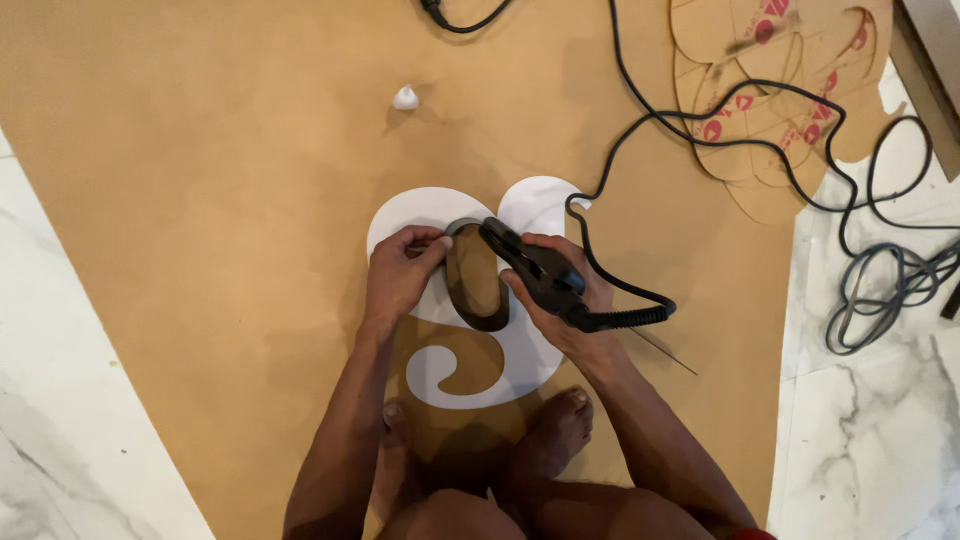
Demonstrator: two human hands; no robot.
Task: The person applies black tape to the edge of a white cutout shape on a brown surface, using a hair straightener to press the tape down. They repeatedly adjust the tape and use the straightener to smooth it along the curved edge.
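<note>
Midway through glueing, seemingly: right hand [560,290] grips a black glue gun [535,272]; left hand [400,272] pinches the dark strip [478,285] on the white letter [480,350], mid-board; next needs steady pressure.

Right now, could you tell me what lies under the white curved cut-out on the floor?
The white curved cut-out lies flat on a brown board, which shows all around it. Both hands and the black corded tool cover its middle, so that part is hidden.
</note>
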